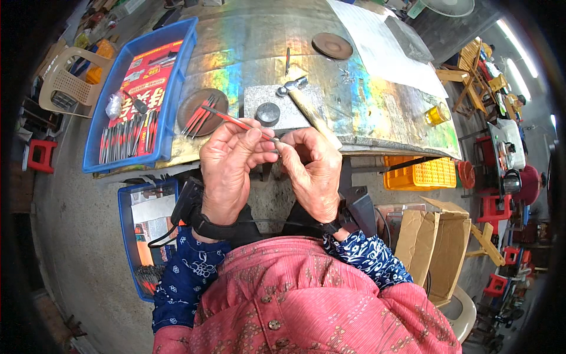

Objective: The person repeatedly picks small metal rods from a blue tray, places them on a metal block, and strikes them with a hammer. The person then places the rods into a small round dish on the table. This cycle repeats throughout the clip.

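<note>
Between my two hands, over the table's near edge, is a slender red-and-black pen-like tool (240,123). My left hand (227,162) pinches its red shaft between thumb and fingers, and its dark tip points up and left. At the tool's near end, the thumb and fingertips of my right hand (311,168) are closed together; what they grip there is mostly hidden. Several similar red-and-black tools lie on a round brown dish (186,107) just beyond my left hand. Beyond my right hand, a hammer (306,109) and a round dark metal block (268,113) rest on a grey stone slab (253,97).
A blue tray (88,150) with rows of these tools stands at the table's left. Farther back are a brown disc (332,46) and white paper (377,56); a yellow jar (437,114) is at right. Below are a blue crate (125,236), a yellow crate (415,177) and a cardboard box (433,248).
</note>
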`<state>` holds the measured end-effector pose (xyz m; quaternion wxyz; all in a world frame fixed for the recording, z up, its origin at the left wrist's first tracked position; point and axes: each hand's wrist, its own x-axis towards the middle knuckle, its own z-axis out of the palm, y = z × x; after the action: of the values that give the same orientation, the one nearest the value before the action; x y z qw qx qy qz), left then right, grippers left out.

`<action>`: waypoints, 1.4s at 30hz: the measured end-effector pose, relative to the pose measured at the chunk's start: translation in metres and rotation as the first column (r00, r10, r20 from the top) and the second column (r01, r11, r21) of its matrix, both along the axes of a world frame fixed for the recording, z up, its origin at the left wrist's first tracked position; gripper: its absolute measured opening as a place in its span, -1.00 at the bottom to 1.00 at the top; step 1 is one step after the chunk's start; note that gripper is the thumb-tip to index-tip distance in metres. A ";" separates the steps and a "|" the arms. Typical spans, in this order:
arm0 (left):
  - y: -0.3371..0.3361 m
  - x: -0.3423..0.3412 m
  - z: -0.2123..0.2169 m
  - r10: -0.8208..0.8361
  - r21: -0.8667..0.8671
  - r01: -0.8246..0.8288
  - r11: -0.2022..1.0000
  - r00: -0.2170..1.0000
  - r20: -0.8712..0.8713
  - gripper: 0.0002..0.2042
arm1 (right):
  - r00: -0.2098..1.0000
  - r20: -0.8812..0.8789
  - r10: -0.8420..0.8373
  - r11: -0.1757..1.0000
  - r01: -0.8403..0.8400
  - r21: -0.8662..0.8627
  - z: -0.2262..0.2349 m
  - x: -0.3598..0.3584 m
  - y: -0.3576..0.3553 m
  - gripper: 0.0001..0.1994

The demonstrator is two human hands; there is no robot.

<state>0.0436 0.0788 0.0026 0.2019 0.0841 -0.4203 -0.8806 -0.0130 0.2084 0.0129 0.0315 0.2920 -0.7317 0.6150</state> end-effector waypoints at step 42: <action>-0.024 -0.051 -0.011 0.273 -0.875 -0.240 0.420 0.953 -0.131 -0.92 | 0.812 -0.583 -0.023 0.703 0.428 0.568 -0.027 -0.060 0.033 -0.68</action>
<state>-0.0077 0.0547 -0.0082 0.3411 0.0445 -0.7995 -0.4925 -0.0728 0.2410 -0.0137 0.2041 0.3458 -0.8959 0.1899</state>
